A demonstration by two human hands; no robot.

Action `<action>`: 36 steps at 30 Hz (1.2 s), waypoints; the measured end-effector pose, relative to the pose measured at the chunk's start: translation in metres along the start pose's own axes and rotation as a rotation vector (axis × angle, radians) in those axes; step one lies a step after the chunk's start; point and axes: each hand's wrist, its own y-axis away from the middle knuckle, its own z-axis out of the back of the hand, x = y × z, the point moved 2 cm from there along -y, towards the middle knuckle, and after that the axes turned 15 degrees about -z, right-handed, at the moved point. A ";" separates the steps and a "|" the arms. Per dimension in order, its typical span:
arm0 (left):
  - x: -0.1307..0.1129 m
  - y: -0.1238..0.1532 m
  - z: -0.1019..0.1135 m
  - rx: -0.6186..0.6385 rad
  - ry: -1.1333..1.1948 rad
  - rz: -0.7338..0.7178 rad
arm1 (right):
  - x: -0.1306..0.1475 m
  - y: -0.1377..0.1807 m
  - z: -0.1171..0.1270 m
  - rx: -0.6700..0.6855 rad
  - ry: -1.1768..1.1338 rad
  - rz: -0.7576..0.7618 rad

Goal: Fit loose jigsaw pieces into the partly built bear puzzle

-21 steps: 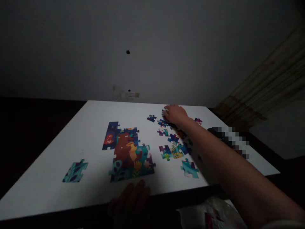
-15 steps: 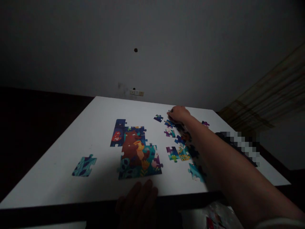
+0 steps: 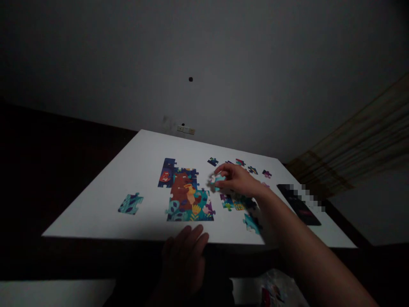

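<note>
Between the thumb and fingers of my right hand [image 3: 236, 179] is a teal and white puzzle piece [image 3: 219, 182], lifted just right of the joined puzzle [image 3: 185, 198]. That joined part shows a brown bear with a yellow horn and a red creature at its upper left. My left hand [image 3: 187, 247] rests at the table's front edge below the puzzle, fingers stretched out and holding nothing. Loose puzzle pieces [image 3: 231, 202] lie under and around my right hand, partly hidden by it. A single leaf-patterned piece [image 3: 131, 204] lies off to the left.
The white table [image 3: 96, 213] stands near a grey wall [image 3: 243, 85] with sockets [image 3: 185, 130]. A dark flat object [image 3: 300, 207], partly pixelated, lies at the table's right. Several loose pieces [image 3: 252, 170] are spread at the back right. A clear plastic bag [image 3: 276, 288] sits below the front edge.
My right hand has come back from the far side of the table toward the joined puzzle, now with a teal and white piece in it. My left hand stays at the front edge.
</note>
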 end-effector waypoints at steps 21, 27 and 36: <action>-0.002 -0.013 0.011 0.019 -0.019 -0.034 | 0.028 0.045 -0.040 -0.127 0.388 -0.015; -0.002 -0.014 0.014 0.042 -0.011 -0.037 | 0.020 0.064 -0.046 -0.324 0.405 0.052; -0.002 -0.017 0.015 0.015 -0.010 -0.032 | -0.071 0.141 -0.002 -0.722 0.089 -0.050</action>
